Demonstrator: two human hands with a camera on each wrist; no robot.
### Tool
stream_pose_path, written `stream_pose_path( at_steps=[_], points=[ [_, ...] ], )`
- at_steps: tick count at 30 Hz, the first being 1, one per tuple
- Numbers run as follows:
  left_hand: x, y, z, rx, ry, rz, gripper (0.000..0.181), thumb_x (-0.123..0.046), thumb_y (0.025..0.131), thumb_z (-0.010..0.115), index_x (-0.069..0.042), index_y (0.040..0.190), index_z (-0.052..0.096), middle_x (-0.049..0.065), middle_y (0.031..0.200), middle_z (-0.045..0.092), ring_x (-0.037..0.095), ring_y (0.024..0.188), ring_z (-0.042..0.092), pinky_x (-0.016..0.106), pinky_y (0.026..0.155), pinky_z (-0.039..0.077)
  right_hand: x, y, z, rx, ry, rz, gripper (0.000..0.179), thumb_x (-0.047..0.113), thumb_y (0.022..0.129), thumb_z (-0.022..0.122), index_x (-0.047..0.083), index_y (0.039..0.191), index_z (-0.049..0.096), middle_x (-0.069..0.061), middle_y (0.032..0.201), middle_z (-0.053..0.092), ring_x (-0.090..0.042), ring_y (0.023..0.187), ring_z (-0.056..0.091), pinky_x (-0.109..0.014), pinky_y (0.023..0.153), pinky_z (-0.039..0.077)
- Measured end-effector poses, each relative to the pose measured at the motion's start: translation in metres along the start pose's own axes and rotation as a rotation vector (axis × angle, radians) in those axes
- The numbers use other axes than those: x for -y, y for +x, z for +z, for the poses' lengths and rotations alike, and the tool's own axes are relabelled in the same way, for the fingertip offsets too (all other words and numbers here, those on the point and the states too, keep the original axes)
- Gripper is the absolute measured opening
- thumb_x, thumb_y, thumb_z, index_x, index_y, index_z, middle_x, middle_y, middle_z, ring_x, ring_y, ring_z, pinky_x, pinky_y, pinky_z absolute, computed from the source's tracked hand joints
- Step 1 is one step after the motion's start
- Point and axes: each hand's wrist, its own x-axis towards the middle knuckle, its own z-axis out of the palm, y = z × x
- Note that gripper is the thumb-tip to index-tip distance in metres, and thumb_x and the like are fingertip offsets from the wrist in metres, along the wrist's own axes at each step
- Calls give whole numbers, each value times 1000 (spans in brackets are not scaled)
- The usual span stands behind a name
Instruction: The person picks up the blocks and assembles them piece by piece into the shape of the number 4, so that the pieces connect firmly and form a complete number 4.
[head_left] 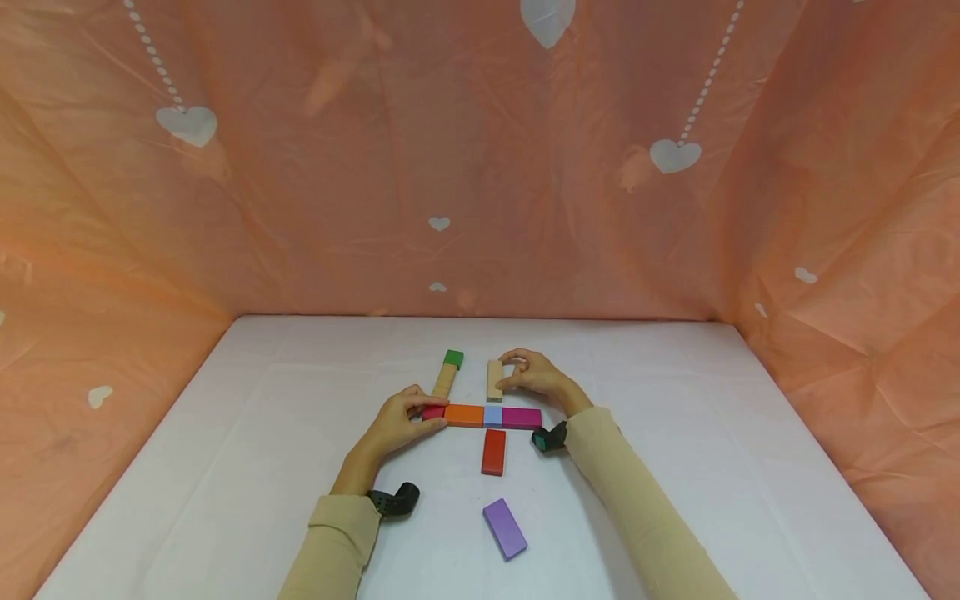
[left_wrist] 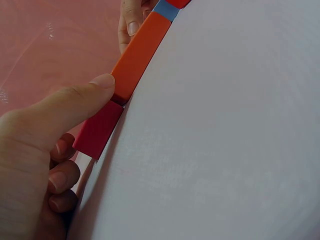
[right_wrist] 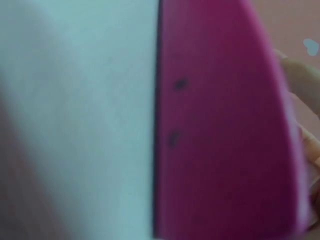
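Centrally, the left hand (head_left: 396, 419) clamps its fingers on the crimson block (left_wrist: 100, 129), left of the orange block (head_left: 464, 416) — the right hand (head_left: 536, 374) pinches a wooden block (head_left: 494, 381) just far of the blue block (head_left: 492, 416).

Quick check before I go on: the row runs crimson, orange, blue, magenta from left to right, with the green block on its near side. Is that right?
Not quite: the green block is on the far side, not the near side, as the head view shows. The order crimson, orange, blue, magenta from left to right stands.
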Motion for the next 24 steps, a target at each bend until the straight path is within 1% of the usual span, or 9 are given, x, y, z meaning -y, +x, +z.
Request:
stream_pose_path(
  at_steps=[3,8,18,24],
  points=[
    [0,0,0,2,-2,-2,29,-17,79,79,-7,105,75,5,78,49,7,74,38,18,65,31,0,-1,0,-6,-4,-2,53,12,79,76,6,128,55,5,59,41,-12,65,42,-25,73,37],
    [-1,0,0,2,-3,1,29,-17,78,79,-7,105,75,5,78,50,6,73,38,18,65,31,0,-2,1,-8,-16,0,52,14,79,77,8,127,57,4,60,41,-13,68,43,-25,75,38],
    [-2,0,-1,1,2,9,28,-16,78,79,-7,104,75,5,77,50,6,73,38,19,64,31,-1,-1,1,-7,-28,-19,52,13,79,76,6,127,56,4,61,43,-13,67,43,-23,74,38],
    [-3,0,-1,0,4,12,28,-15,78,79,-7,105,75,6,78,50,6,73,37,19,64,31,-1,-1,0,0,-14,-23,52,13,79,76,6,127,56,4,68,46,-13,66,43,-23,71,39]
  ],
)
